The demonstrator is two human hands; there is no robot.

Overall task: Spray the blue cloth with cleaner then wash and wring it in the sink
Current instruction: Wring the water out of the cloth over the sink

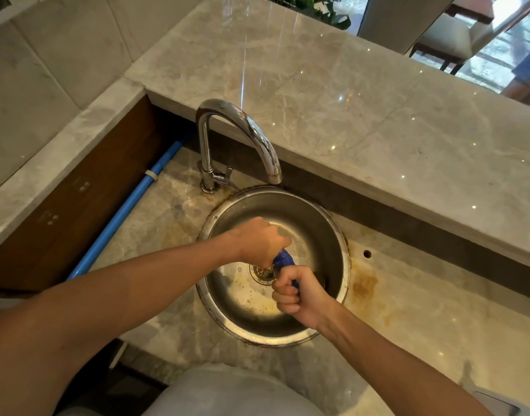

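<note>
The blue cloth is twisted into a tight wet roll over the round steel sink. My left hand grips its upper end, and my right hand grips its lower end, both fists closed round it. Only a short blue stretch shows between the two fists. The drain lies right under the cloth, with water drops and suds on the basin floor beside it. No spray bottle is in view.
A chrome gooseneck tap stands behind the sink, its spout over the basin rim with no water running. A raised marble counter runs behind. A blue pipe lies at the left. Rust stains mark the countertop right of the sink.
</note>
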